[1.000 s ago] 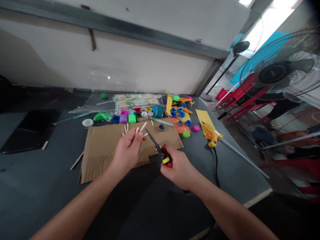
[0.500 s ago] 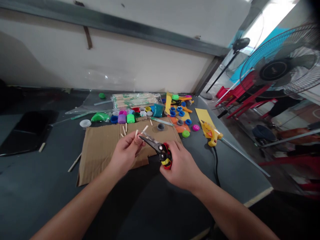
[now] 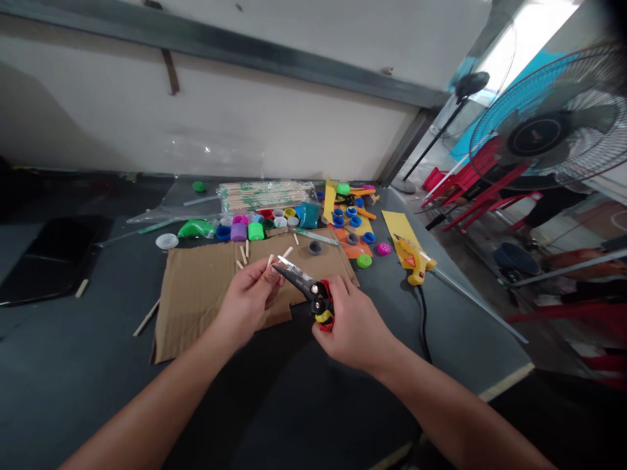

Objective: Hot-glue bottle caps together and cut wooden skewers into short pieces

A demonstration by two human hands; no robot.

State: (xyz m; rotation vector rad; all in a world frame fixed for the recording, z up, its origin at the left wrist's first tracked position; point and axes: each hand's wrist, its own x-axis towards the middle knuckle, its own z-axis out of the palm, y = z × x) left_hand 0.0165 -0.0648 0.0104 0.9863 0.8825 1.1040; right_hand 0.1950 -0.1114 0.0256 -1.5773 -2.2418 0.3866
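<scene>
Head view, left hand [image 3: 249, 303] pinching wooden stick [image 3: 270, 262], right hand [image 3: 355, 326] fingers [image 3: 341, 286] curled round red-handled snips [image 3: 301, 281], fan badge [image 3: 533, 137] too small to read

Glue-gun cord [image 3: 422, 326] rightward; bottle caps [image 3: 223, 233] ahead

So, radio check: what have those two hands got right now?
Left hand pinching short wooden sticks. Right hand holding red-handled snips, blades beside the sticks. Brown cardboard sheet underneath.
</scene>
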